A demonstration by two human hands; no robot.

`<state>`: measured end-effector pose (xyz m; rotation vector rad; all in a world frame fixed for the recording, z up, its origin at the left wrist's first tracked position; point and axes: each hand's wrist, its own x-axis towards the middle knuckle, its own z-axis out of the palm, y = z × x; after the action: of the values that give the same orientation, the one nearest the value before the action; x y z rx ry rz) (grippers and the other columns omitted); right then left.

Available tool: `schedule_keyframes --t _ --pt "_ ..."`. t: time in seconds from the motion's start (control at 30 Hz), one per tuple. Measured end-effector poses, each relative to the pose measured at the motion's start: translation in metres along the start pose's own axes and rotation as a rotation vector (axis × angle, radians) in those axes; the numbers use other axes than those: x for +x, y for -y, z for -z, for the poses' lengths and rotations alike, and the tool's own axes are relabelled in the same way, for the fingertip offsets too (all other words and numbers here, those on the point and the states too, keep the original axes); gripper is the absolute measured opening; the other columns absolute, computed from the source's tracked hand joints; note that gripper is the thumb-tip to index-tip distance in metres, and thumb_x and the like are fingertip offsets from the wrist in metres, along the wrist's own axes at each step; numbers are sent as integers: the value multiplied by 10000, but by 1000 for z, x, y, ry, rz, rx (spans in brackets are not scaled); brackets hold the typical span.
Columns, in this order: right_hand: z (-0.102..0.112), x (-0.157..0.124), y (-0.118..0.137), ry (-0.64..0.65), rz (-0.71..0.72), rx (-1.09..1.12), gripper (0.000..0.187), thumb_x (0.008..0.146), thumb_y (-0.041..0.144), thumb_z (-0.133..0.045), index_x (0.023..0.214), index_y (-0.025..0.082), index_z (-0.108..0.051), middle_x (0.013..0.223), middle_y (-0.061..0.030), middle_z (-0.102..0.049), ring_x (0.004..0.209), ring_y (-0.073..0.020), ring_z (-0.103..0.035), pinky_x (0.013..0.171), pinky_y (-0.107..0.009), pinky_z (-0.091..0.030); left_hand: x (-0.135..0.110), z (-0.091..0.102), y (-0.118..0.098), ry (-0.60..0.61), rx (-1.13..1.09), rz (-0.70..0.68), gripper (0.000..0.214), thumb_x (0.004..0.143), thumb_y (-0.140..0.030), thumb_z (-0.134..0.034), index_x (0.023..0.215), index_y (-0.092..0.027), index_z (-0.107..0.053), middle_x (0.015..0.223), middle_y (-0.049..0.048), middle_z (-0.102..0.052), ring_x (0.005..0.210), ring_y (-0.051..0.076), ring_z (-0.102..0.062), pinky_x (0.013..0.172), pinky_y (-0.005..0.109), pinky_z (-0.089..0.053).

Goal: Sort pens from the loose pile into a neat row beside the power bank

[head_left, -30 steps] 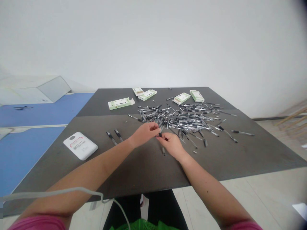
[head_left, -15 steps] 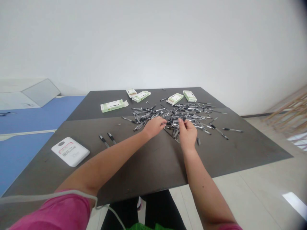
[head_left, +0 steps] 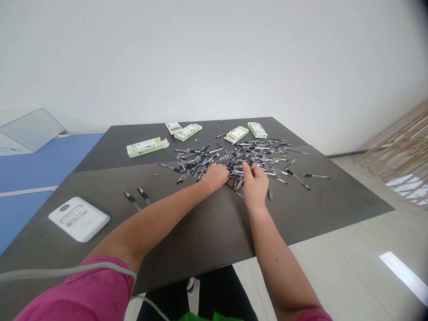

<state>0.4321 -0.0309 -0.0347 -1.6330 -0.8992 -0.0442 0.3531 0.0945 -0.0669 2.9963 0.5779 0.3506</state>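
Observation:
A heap of loose clear pens with black grips [head_left: 192,165] lies across the middle of the dark table. At its near edge, my left hand [head_left: 216,177] has its fingers curled in among the pens; its fingertips are hidden. Just to the right, my right hand [head_left: 256,183] pinches a pen between thumb and index finger, only a short dark end of it showing above them. Apart from the heap, two pens [head_left: 143,195] with black grips lie side by side beyond my left forearm.
Several green-and-white pen boxes [head_left: 146,147] lie behind the heap, some with open flaps. A white flat case with a label [head_left: 79,219] sits at the left. A pale cable [head_left: 67,271] crosses my left sleeve. A blue surface [head_left: 50,162] adjoins the table's left side.
The whole view has shifted slightly, so things sit further left. My left hand has come a little closer to my right hand, and its fingers have curled further over the pens.

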Motion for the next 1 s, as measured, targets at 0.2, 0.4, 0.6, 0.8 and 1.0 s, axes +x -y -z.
schedule_keyframes --t 0.2,0.4,0.6,0.8,1.0 --pt "-2 -1 -4 129 29 22 376 856 482 -473 620 190 -463 573 39 -396 577 -116 -366 562 -236 -293 -5 22 7 -42 -47 71 190 801 -239 -489 807 -154 -659 839 100 -667 819 219 -602 740 322 -402" --pt "-14 -15 3 548 151 41 352 865 416 -489 600 186 -526 568 23 -495 563 -118 -423 561 -240 -294 -65 76 14 -185 -635 370 160 763 -319 -570 845 -187 -607 749 8 -649 690 150 -587 658 255 -425" --pt "-26 -41 12 707 401 -65 287 874 393 -500 710 197 -630 648 -16 -602 633 -145 -530 580 -241 -323 -144 89 -13 -391 -1275 632 245 734 -337 -655 905 -166 -618 795 4 -637 753 125 -585 749 256 -433" --pt "-26 -51 17 768 544 -108 252 892 370 -505 820 198 -675 708 -36 -647 680 -150 -579 618 -243 -361 -169 70 -18 -505 -1496 725 235 686 -290 -719 865 -163 -636 768 -10 -618 744 101 -569 778 248 -416" --pt "-27 -51 15 805 629 -162 266 893 387 -505 839 199 -686 710 -39 -647 701 -152 -588 636 -242 -374 -171 64 -17 -421 -1409 731 250 705 -323 -700 887 -166 -632 779 -11 -625 738 105 -554 748 244 -406"
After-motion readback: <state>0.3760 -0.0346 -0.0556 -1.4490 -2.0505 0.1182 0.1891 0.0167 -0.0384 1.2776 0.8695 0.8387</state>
